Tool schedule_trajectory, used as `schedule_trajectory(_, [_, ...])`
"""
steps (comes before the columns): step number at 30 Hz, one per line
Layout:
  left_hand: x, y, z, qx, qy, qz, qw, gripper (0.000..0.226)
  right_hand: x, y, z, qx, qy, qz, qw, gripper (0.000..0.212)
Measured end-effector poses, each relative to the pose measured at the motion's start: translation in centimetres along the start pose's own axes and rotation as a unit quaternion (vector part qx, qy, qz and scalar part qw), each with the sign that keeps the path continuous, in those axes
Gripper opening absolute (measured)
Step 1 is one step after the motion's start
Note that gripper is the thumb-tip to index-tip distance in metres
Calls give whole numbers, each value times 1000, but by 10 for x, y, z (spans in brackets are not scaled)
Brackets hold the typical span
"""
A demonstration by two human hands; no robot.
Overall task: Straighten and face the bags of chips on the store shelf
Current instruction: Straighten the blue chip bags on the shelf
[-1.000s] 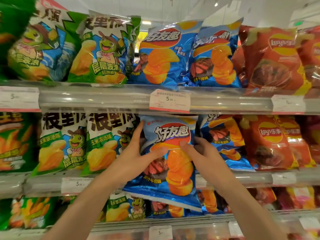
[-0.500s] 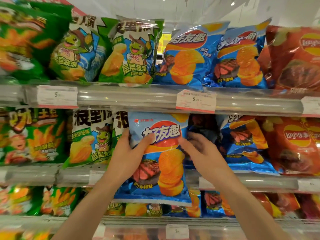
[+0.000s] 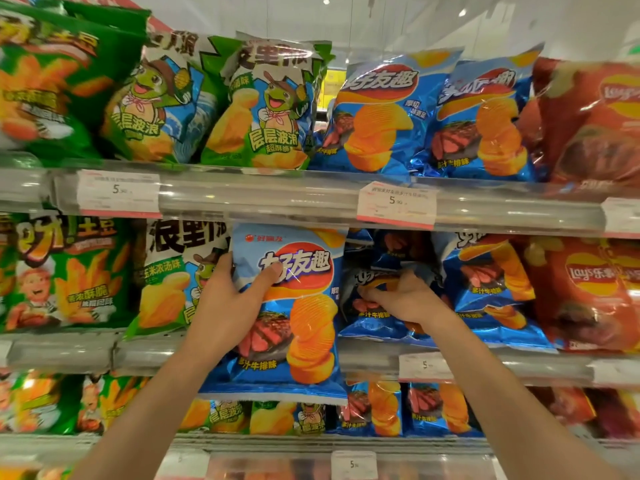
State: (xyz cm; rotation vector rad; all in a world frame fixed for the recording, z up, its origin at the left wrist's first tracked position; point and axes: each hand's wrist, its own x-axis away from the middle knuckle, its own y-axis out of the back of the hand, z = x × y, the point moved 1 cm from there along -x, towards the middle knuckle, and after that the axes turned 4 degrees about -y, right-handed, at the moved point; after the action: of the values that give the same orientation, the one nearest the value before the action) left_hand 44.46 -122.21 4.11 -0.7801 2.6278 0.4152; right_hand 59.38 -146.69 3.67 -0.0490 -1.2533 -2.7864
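Left hand (image 3: 231,299) gripping blue steak-flavour chip bag (image 3: 294,317) by its left edge, thumb across the red logo, fingers curled out of sight behind; bag upright, face out, hanging over middle shelf rail (image 3: 374,358). Just right of that bag, right hand (image 3: 403,297) inside the shelf, fingers bent, apparently pinching darker blue bag (image 3: 372,317) lying crooked there. Above the held bag, price tag (image 3: 396,204).
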Motion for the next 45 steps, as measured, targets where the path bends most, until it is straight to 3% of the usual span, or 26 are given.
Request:
schedule_trajectory(2, [-1,2,-1,5,-3,-4,1000,41,0,2,-3,-48,25,-33,998,83])
schedule_trajectory(9, [-7,6,5,-18,-5,-14,1000,47,-1,-6,-6,-230,139,-105,958,76])
schedule_trajectory(14, [-7,4,4,-32,-7,-22,999,46,-12,-28,2,-191,215,-185,940,74])
schedule_trajectory(18, [-6,2,4,-43,-16,-16,999,49,-30,-39,-9,-162,113,-157,968,95])
schedule_trajectory(20, [-6,1,6,-42,-13,-18,999,49,-40,-40,-17,-162,51,-107,980,102])
schedule_trajectory(22, [-6,1,7,-39,-13,-20,999,46,-48,-38,-22,-164,20,-43,985,88])
schedule_trajectory(24, [-6,0,8,-37,-14,-17,999,42,-52,-37,-23,-179,34,-33,983,62])
schedule_trajectory(26, [-6,-1,8,-33,-14,-13,999,37,-52,-36,-20,-216,60,-69,972,50])
schedule_trajectory(28, [-7,-1,7,-35,-16,-11,999,34,-52,-38,-16,-229,75,-100,965,58])
schedule_trajectory(31, [-7,-1,8,-39,-20,-10,999,32,-56,-42,-15,-197,54,-85,975,76])
schedule_trajectory(36, [-6,-1,7,-39,-20,-13,999,33,-50,-31,-18,-269,55,-37,961,70])
schedule_trajectory(38, [-4,-5,6,-30,-22,-10,999,33,-39,-22,-19,-295,71,-47,952,59])
schedule_trajectory(41, [2,-22,5,-24,-20,27,999,33,-13,-6,-19,-315,99,-69,941,22])
schedule_trajectory(42, [3,-30,4,-25,-18,42,999,32,-3,-1,-19,-314,105,-67,941,18])
schedule_trajectory(44, [2,-50,1,-25,-18,61,998,28,13,5,-24,-321,98,-35,941,35])
schedule_trajectory(45, [-1,-59,1,-20,-21,66,997,27,18,7,-27,-324,82,-13,943,53])
